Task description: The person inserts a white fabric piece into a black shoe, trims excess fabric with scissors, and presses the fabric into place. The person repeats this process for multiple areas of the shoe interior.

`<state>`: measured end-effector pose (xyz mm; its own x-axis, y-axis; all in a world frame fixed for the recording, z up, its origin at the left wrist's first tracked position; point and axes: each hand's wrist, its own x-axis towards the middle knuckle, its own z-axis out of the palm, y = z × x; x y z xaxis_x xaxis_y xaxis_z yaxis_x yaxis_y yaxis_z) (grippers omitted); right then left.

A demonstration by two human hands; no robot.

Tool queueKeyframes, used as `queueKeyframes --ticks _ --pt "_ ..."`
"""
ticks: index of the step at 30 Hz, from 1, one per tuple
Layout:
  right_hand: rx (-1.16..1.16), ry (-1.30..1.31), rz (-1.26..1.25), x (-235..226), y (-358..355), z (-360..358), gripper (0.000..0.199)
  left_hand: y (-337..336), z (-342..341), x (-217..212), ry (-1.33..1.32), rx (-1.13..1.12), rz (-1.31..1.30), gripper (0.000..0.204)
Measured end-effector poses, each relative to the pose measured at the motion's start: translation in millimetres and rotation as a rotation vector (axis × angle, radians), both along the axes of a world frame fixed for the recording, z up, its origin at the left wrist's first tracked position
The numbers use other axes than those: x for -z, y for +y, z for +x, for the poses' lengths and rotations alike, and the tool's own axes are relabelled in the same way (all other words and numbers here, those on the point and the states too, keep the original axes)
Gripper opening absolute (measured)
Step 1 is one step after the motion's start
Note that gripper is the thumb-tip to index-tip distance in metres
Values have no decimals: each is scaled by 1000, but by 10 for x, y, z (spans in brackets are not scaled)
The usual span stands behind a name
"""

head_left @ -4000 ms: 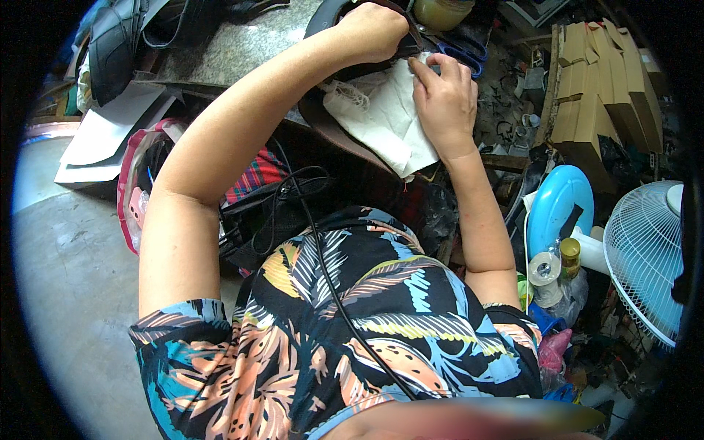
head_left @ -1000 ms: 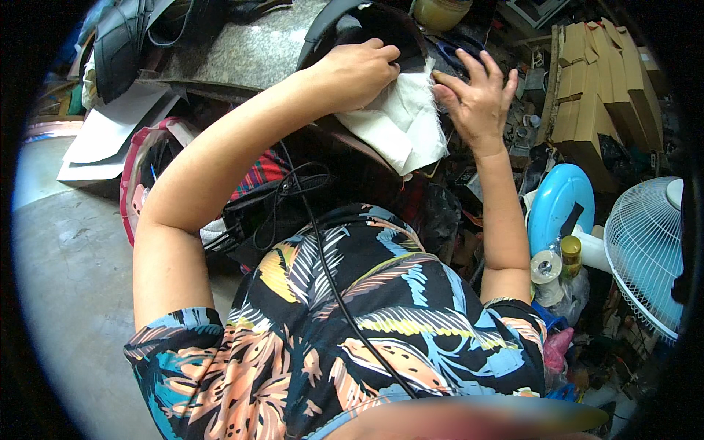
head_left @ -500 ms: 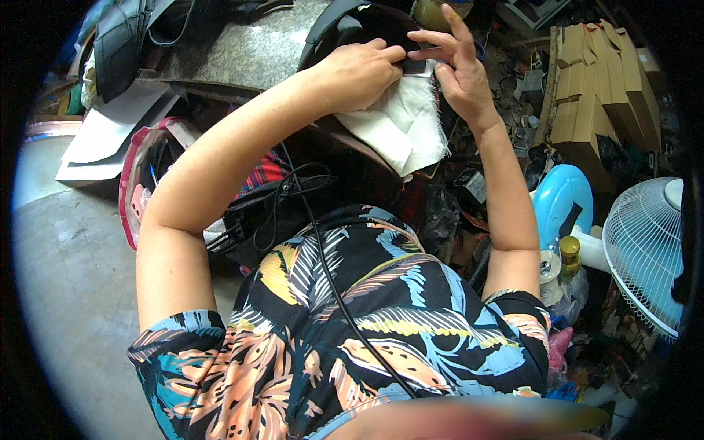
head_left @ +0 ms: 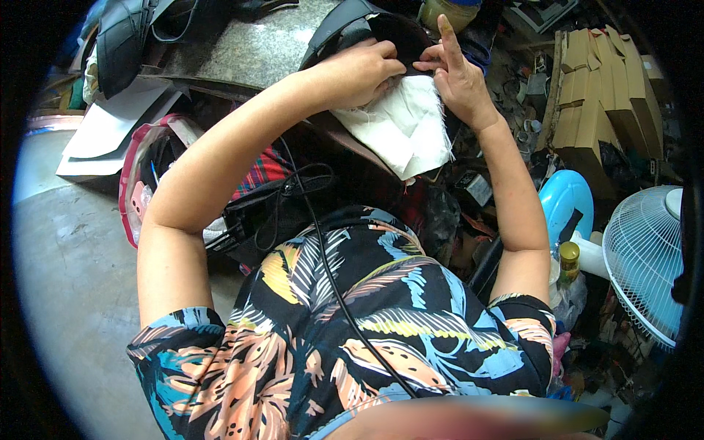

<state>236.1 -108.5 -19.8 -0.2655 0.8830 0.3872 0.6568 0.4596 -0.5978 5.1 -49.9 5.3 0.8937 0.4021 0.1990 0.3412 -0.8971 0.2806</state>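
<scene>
A white cloth (head_left: 407,128) lies over the edge of a dark curved leather piece (head_left: 352,29) on the cluttered bench. My left hand (head_left: 363,70) presses down on the cloth's top edge with its fingers curled onto it. Just to its right, my right hand (head_left: 455,73) pinches the same top edge between thumb and middle fingers, with the index finger pointing up. Both hands meet at the rim of the dark piece. What lies under the cloth is hidden.
A grey stone slab (head_left: 249,51) lies at the upper left beside a black bag (head_left: 121,40). Stacked brown cardboard pieces (head_left: 594,95) stand at the right, above a blue plastic disc (head_left: 568,205) and a white fan (head_left: 645,264). A black cable (head_left: 330,271) runs down my shirt.
My right hand has moved from the cloth's right side up to its top edge next to the left hand. The left hand has stayed on the cloth.
</scene>
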Motion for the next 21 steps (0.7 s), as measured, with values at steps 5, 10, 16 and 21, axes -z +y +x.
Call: queueKeyframes --ticks 5,10,16,21 --pt "-101 180 7 -34 -13 0 92 -130 19 -87 169 -27 137 37" --pt "-69 -8 87 -3 -97 -24 88 -110 4 -73 96 -30 94 39" --pt "19 243 14 49 -170 -5 83 -114 20 6 77 -27 144 43" --pt "219 260 83 -113 -272 50 80 -102 85 -9 85 -9 229 45"
